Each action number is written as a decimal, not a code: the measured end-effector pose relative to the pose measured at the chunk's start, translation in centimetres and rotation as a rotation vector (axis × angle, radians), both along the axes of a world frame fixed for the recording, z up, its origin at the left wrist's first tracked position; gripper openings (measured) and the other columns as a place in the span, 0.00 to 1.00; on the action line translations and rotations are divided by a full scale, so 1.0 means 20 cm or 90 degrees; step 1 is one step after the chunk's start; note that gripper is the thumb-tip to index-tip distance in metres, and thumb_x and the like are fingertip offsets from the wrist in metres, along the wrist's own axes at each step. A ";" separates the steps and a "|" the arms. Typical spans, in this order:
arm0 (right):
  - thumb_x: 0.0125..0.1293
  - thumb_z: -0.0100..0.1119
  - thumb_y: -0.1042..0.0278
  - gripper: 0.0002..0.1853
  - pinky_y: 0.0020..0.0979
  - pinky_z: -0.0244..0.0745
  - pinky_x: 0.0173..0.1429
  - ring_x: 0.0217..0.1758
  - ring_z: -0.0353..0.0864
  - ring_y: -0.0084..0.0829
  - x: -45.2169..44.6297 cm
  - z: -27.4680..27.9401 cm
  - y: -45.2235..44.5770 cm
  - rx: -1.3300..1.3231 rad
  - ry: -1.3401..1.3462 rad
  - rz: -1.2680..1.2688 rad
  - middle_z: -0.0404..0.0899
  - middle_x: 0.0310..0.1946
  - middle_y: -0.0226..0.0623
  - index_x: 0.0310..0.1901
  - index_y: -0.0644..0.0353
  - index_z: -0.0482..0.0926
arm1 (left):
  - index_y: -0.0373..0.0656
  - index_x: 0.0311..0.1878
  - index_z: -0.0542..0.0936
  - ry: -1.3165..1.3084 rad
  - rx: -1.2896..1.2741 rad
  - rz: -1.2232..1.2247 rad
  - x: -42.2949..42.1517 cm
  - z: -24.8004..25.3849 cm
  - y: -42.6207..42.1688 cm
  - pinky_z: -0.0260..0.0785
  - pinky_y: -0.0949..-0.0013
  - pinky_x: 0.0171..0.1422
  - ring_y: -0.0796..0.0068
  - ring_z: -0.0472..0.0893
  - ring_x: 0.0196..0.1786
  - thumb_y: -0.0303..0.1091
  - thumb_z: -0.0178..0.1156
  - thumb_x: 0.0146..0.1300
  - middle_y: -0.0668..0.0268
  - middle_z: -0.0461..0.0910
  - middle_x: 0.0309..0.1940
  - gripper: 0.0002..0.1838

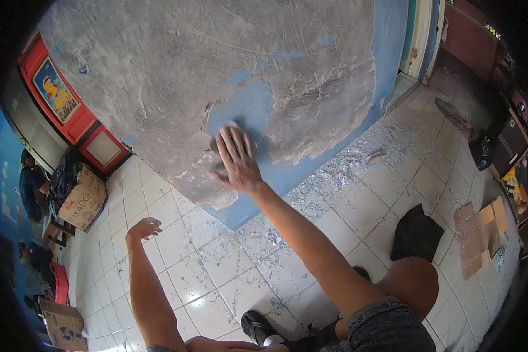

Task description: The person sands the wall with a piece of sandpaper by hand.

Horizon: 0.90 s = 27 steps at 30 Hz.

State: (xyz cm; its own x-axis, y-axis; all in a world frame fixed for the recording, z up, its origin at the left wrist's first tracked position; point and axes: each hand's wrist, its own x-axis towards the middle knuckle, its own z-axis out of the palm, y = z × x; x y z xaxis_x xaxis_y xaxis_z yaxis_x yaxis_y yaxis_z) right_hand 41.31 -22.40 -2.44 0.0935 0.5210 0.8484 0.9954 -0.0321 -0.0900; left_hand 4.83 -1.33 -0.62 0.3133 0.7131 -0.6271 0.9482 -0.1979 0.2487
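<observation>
My right hand reaches forward and lies nearly flat on the wall, pressing a rounded grey pad against it. Most of the pad is hidden under the fingers, so its exact kind does not show. Around it is a patch of blue paint with ragged edges, bordered by bare grey plaster. My left hand hangs in the air over the floor to the left, with its fingers loosely bent and nothing in them.
Blue paint flakes litter the white tiled floor along the wall's foot. A black sheet and flattened cardboard lie at right. Cardboard boxes and a red door are at left. A seated person shows there too.
</observation>
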 end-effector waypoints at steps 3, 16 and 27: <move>0.70 0.44 0.30 0.51 0.60 0.36 0.82 0.84 0.37 0.56 -0.04 -0.24 -0.05 -0.063 0.012 -0.010 0.41 0.80 0.58 0.77 0.71 0.48 | 0.51 0.62 0.76 -0.013 0.004 -0.003 0.02 0.02 0.00 0.74 0.60 0.55 0.74 0.83 0.54 0.46 0.51 0.75 0.70 0.86 0.52 0.18; 0.70 0.46 0.29 0.51 0.59 0.36 0.82 0.84 0.38 0.51 0.05 0.07 0.00 0.026 0.045 -0.004 0.41 0.81 0.50 0.78 0.66 0.48 | 0.51 0.62 0.76 -0.009 0.000 -0.016 0.04 -0.01 0.01 0.74 0.60 0.55 0.73 0.83 0.55 0.47 0.50 0.75 0.69 0.86 0.52 0.19; 0.69 0.43 0.26 0.51 0.56 0.37 0.83 0.85 0.38 0.45 0.05 0.31 0.02 0.038 -0.002 0.054 0.43 0.82 0.44 0.80 0.58 0.48 | 0.52 0.62 0.77 0.007 0.043 -0.001 -0.05 0.00 0.02 0.75 0.61 0.55 0.75 0.83 0.55 0.45 0.49 0.75 0.69 0.87 0.51 0.18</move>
